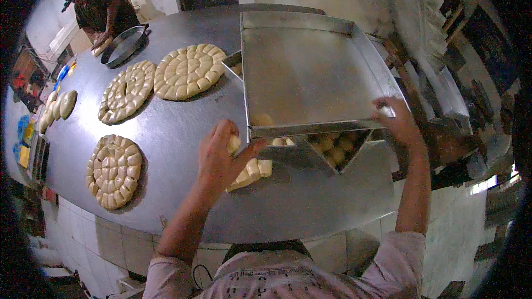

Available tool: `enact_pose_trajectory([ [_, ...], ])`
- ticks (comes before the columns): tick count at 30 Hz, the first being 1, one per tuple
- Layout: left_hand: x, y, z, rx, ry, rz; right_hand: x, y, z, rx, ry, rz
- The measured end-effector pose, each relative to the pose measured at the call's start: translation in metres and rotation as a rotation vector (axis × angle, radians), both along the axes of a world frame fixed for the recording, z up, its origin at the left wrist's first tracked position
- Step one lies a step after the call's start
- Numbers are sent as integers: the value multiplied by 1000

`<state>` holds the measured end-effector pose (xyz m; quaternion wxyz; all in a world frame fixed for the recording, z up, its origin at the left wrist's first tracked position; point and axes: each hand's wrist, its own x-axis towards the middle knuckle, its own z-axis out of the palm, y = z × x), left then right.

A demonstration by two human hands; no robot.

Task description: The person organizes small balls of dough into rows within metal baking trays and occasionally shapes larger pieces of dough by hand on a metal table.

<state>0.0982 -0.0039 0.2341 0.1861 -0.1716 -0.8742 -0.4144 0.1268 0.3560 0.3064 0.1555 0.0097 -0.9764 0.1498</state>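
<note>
Left hand (217, 149) has a dough piece (234, 144) between thumb and fingers, just beside the metal tray (310, 72)'s near-left corner, dough strip (252, 173) close below. Right hand (398, 120) is curled at the near-right corner, can't tell if gripping.

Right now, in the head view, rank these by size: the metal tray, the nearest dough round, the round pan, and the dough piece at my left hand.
Largest to smallest:
1. Metal tray
2. Nearest dough round
3. Round pan
4. Dough piece at your left hand
The pan sits farther off, so true size is unsure.
</note>
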Motion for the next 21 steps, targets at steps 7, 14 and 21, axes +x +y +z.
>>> enact_pose_trajectory([
  [7,-19,8,-5,-13,-3,81,14,19,-64,261,171,-7],
  [14,21,-3,-20,299,-278,-69,18,29,-59,290,229,0],
  [21,108,23,-48,873,-1022,-577,92,-136,-94,-454,228,479],
])
